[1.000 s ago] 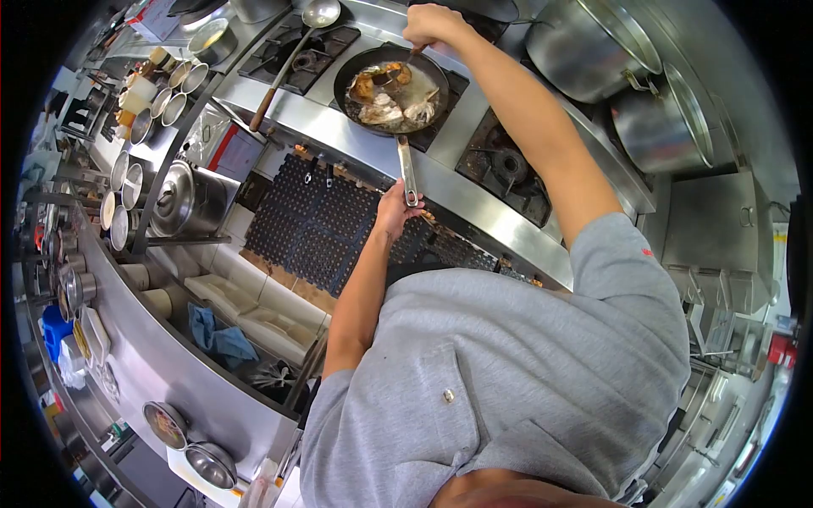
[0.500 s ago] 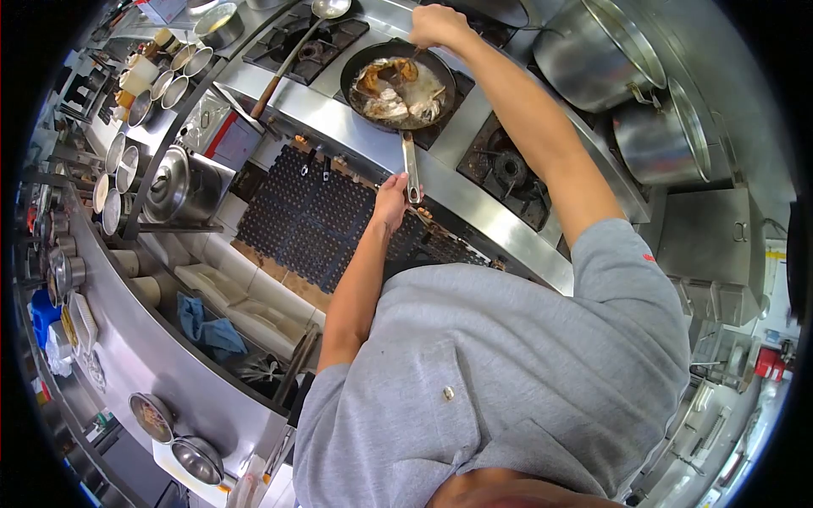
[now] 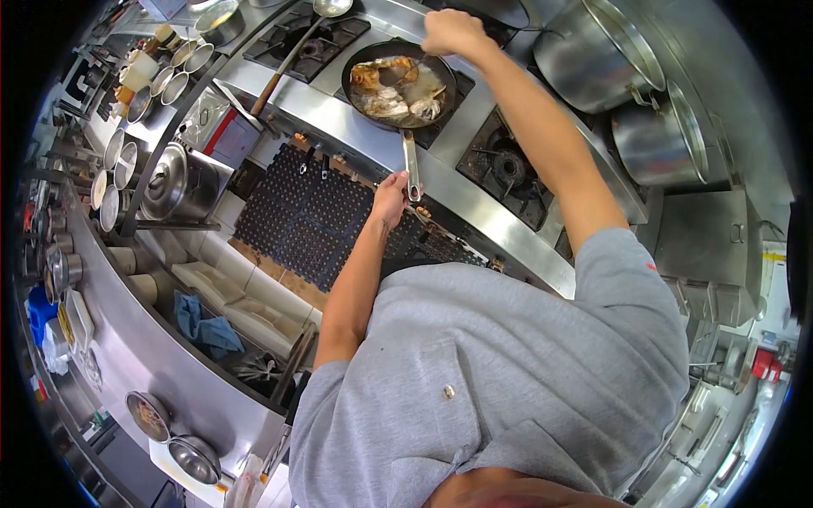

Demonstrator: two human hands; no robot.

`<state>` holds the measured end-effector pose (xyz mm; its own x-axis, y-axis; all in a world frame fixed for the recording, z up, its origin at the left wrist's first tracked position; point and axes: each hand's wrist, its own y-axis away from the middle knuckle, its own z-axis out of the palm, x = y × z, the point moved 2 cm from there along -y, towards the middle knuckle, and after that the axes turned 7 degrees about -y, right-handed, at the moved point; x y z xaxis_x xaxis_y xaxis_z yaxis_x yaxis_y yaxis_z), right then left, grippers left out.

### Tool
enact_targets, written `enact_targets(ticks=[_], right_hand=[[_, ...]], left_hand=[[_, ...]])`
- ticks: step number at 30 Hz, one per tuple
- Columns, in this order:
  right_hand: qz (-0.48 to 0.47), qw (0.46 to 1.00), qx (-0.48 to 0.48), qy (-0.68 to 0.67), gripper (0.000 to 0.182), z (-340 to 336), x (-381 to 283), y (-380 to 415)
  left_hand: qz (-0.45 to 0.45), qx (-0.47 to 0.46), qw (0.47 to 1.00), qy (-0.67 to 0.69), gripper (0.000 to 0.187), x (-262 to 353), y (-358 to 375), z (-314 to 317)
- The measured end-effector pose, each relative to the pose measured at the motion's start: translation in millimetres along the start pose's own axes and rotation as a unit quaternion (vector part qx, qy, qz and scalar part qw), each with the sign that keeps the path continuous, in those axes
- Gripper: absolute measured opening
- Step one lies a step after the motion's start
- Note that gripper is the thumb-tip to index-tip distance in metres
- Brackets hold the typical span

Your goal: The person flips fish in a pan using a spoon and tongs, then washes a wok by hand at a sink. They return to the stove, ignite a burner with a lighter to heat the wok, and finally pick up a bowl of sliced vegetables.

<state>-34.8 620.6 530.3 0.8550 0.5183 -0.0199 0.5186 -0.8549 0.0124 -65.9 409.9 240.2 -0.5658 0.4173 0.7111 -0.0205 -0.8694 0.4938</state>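
Observation:
A dark frying pan (image 3: 360, 114) rests on a stove burner, its metal handle pointing toward my body. Browned and pale pieces of food (image 3: 385, 103) lie in it in bubbling liquid. My left hand (image 3: 391, 196) is closed on the end of the pan handle. Beyond the pan's upper right edge, my right hand (image 3: 450, 34) is a fist, fingers curled round a thin utensil that reaches down to the food; most of the utensil is hidden or blurred.
A ladle (image 3: 331, 7) lies across the left burner. Large steel pots (image 3: 593, 55) stand at the back right. Beside the pan is another burner (image 3: 508, 169). A lidded pot (image 3: 174, 182) and a steel counter (image 3: 169, 339) are on the left.
My right hand has shifted slightly right and down. The browned food has moved left and turned in the pan. My left hand keeps its hold on the handle.

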Motion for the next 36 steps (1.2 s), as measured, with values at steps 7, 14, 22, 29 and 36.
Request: enact_targets(ticks=[7, 14, 22, 29, 36], right_hand=[[-0.013, 0.994, 0.101, 0.032, 0.023, -4, 61, 33], [0.106, 0.981, 0.131, -0.100, 0.034, 115, 121, 71], [0.104, 0.956, 0.082, -0.262, 0.044, 236, 131, 91], [0.156, 0.922, 0.043, -0.352, 0.062, 256, 131, 87], [0.169, 0.976, 0.132, -0.025, 0.059, 195, 70, 113]], left_hand=[[-0.006, 0.005, 0.999, -0.046, 0.025, -3, 7, -6], [0.036, 0.132, 0.981, -0.136, 0.032, -2, 121, -61], [0.132, 0.496, 0.858, -0.021, 0.029, -54, 363, -114], [0.313, 0.825, 0.468, 0.033, 0.021, -62, 583, -126], [0.383, 0.909, 0.166, 0.016, 0.022, -64, 789, -232]])
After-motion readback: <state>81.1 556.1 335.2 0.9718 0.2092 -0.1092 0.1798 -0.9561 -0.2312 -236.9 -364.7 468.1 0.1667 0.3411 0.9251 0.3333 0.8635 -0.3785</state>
